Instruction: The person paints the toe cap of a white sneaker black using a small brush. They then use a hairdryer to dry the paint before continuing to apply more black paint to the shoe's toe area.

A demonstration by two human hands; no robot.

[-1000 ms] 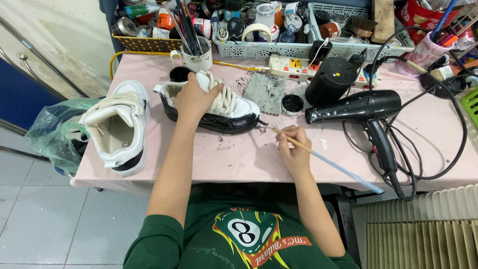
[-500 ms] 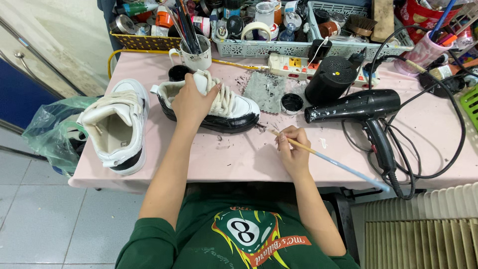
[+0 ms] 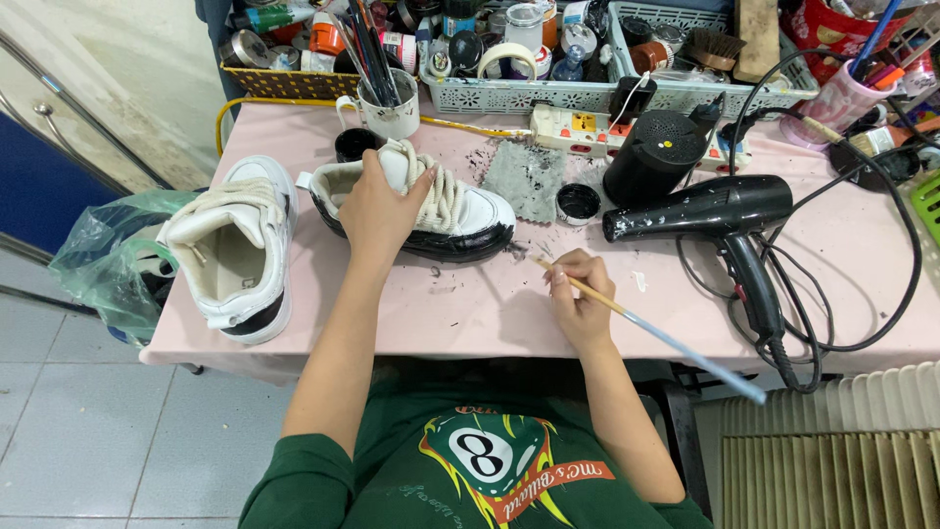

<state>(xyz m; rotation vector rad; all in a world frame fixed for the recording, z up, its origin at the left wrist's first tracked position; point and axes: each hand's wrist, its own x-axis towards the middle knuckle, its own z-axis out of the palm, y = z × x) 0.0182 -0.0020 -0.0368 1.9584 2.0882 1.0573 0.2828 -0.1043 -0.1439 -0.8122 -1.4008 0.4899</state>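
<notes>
Lying on its side at the pink surface's (image 3: 470,313) left, a second sneaker (image 3: 235,250) is untouched; the black-soled sneaker (image 3: 460,211) is gripped by the left hand (image 3: 377,211), a brush (image 3: 646,328) pinched in the right hand (image 3: 578,299) beside a hairdryer (image 3: 729,220).

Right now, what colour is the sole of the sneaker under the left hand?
Black, under a white upper; head view shows the sneaker best.

Bench (image 3: 470,304): pale pink, flecked black near the far-middle. Sneaker (image 3: 460,211): white, cream laces, glossy black sole edge. Second sneaker (image 3: 235,255): white, black heel band. Hair dryer (image 3: 715,211): black. Brush (image 3: 666,338): tan shaft, light blue handle. Cloth (image 3: 524,181): grey, black-stained.
</notes>
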